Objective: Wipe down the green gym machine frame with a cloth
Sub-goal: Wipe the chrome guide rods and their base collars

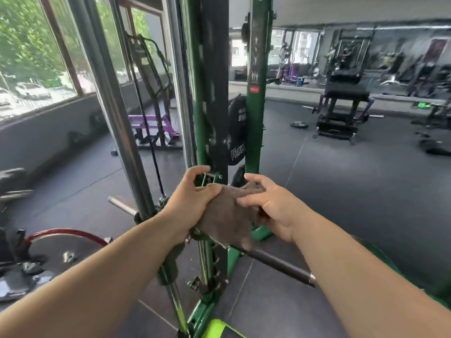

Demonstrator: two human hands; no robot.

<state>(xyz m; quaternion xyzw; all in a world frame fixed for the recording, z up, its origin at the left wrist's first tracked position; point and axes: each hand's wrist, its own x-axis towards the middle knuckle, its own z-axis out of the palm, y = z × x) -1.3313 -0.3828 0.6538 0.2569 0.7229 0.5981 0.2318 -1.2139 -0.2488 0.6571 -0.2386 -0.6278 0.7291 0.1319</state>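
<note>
Dark rubber gym flooring is filling the room, with windows on the left showing trees and a mirrored wall at the far end reflecting equipment. Green painted steel machine frame is standing upright at centre, its posts rising past the top edge. Chrome guide rods are running just beside it on the left. A purple bench frame is sitting behind the rods, and a black padded machine is standing well apart on the right.

Left hand is gripping the brown terry cloth, thumb curled over its upper edge, fingers curling near a bracket of the frame. Right hand is pinching the cloth's right side with fingers bent. Cloth is hanging between both hands, in front of the frame's lower section, draping over a black horizontal bar. Whether it is touching the green post: cannot tell.
</note>
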